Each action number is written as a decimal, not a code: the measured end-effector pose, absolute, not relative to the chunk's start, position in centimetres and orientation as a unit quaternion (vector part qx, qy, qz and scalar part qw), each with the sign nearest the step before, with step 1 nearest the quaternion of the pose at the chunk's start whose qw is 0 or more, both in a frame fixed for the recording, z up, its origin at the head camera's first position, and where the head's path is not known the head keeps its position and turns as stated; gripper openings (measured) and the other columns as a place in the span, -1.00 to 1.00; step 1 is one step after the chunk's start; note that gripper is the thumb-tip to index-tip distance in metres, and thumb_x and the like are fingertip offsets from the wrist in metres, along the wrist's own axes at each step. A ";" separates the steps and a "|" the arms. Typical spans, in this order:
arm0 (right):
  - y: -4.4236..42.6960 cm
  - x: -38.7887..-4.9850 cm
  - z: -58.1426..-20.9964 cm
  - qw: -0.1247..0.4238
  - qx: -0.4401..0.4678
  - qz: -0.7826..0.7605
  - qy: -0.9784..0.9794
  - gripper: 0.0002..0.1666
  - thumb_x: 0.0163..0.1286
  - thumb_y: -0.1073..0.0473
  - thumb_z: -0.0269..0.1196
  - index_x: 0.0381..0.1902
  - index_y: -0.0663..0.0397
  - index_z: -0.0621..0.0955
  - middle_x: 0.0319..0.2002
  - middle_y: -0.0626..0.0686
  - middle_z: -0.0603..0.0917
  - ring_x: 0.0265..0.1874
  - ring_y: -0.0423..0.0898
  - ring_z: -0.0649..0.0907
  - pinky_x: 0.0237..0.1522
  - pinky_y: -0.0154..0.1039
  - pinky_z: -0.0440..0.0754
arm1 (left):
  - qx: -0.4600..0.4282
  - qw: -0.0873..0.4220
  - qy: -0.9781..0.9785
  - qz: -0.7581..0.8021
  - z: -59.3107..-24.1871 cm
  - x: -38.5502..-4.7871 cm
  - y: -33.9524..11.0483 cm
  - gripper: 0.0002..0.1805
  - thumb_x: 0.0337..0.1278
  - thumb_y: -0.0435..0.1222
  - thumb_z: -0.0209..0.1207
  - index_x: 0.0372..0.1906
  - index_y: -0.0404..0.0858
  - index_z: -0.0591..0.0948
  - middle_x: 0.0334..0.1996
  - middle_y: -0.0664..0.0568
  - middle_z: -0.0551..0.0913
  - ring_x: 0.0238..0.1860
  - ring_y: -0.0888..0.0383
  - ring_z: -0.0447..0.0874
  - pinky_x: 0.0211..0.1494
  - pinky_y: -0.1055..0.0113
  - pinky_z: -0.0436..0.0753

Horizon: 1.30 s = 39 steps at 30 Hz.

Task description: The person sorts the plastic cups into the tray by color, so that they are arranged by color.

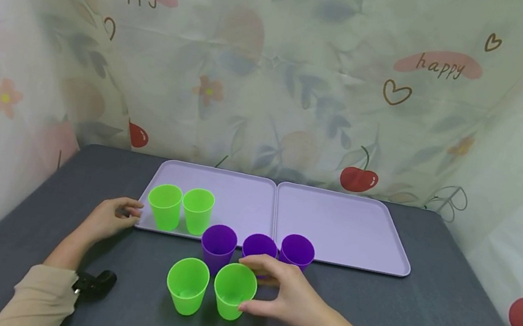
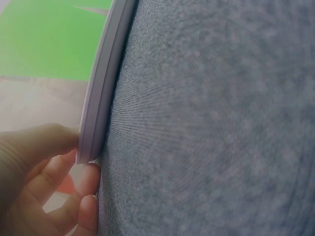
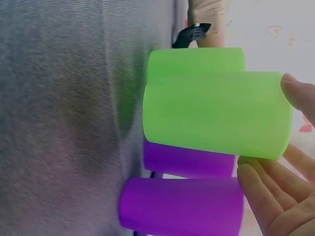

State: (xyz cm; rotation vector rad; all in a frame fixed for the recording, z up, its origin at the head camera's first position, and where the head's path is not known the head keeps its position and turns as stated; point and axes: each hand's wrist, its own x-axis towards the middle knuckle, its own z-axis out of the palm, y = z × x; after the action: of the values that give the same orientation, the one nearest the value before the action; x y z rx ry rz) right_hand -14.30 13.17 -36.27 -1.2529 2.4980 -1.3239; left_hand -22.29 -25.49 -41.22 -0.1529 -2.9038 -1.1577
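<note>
Where the thumb and fingers of the right hand (image 1: 293,295) curve about the mouth of the near-right green cup (image 1: 231,296), they hold it from opposite sides, thumb toward the wearer and fingers behind. That cup is upright, in front of the purple cups; whether its base bears on the table (image 1: 131,320) cannot be told. The bent fingers of the left hand (image 1: 109,218) grip the edge of the left tray (image 1: 243,194) at its near left corner, thumb against the rim and fingertips just outside it.

Just left of the held cup stands the near-left green cup (image 1: 187,286), upright and mouth up. Behind these two, the left purple cup (image 1: 218,245), the middle purple cup (image 1: 260,244) and the right purple cup (image 1: 298,248) form a row along the front of the trays, the middle one partly hidden by the right hand. On the left tray, near the left hand, the far-left green cup (image 1: 165,207) and its green neighbour (image 1: 197,213) stand side by side. The right tray (image 1: 340,222) lies alongside, edge to edge. Beyond hangs a patterned backdrop (image 1: 272,101) with cherries, flowers and hearts.
</note>
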 end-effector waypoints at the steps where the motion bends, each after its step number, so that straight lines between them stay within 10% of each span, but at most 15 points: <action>1: 13.2 -14.3 -36.1 0.023 -0.405 -0.429 0.807 -0.33 0.05 0.09 0.43 0.11 0.18 0.49 0.02 0.09 0.64 -0.04 -0.07 0.66 -0.05 -0.31 0.62 | -0.048 0.005 -0.928 -0.370 -41.2 -22.3 -25.5 -0.61 0.11 -0.36 0.18 0.05 -0.44 0.52 -0.15 -0.31 0.65 -0.20 -0.10 0.63 -0.28 0.30 0.51; 39: 14.7 -16.4 -28.6 -0.041 -0.379 -0.449 0.808 -0.32 0.00 0.23 0.45 0.13 0.10 0.49 0.05 0.06 0.63 -0.07 -0.11 0.66 -0.10 -0.32 0.63 | -0.039 0.005 -0.926 -0.376 -41.4 -22.3 -25.5 -0.62 0.11 -0.37 0.18 0.04 -0.44 0.52 -0.15 -0.31 0.65 -0.19 -0.11 0.62 -0.28 0.31 0.51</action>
State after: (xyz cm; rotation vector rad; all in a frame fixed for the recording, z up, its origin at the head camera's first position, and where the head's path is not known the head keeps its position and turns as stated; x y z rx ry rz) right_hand -16.43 14.70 -28.62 -1.2225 2.6090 -1.4477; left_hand -22.31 -25.46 -41.37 -0.1231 -2.8992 -1.1761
